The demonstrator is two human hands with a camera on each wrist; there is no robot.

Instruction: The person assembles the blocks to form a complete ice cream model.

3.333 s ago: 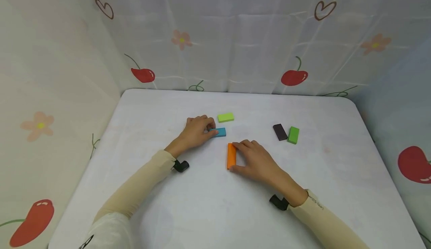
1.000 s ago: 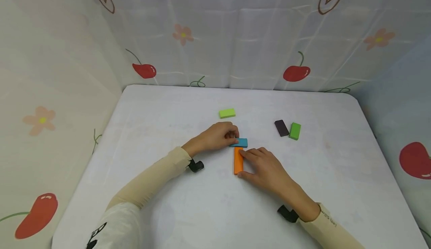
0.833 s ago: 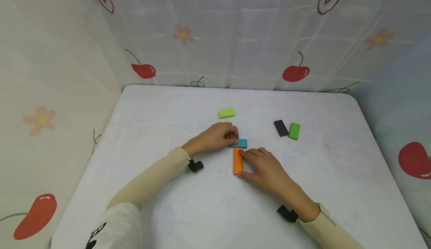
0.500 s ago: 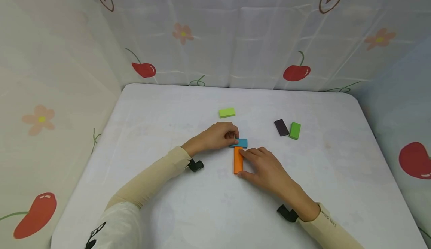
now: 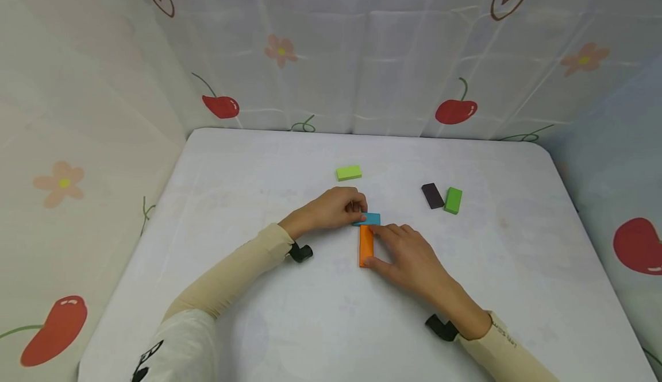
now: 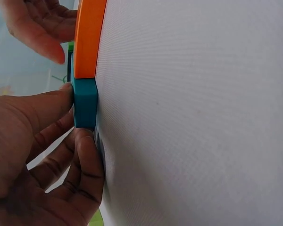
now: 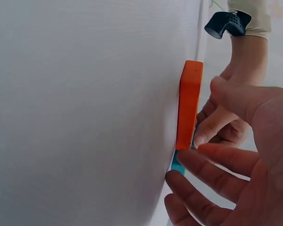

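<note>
On the white table, a blue block (image 5: 371, 219) lies crosswise against the far end of an orange block (image 5: 366, 246), the two forming a T. My left hand (image 5: 336, 208) pinches the blue block at its left part; the left wrist view shows the thumb (image 6: 52, 106) on it and fingertips at its end. Beside the orange block is my right hand (image 5: 408, 258), its fingers loosely spread. In the right wrist view its thumb stands off the orange block (image 7: 189, 103), and the fingertips are close to where both blocks meet; contact there is hard to tell.
Behind the left hand lies a lime green block (image 5: 349, 173). A dark brown block (image 5: 432, 196) and a green block (image 5: 453, 200) lie side by side on the right of the table (image 5: 289, 324). A printed curtain (image 5: 362, 54) rises past its far edge.
The left hand has brought the blue block rightward and nearer, against the orange block, which has shifted slightly. In the last half second the right fingers have eased off the orange block.
</note>
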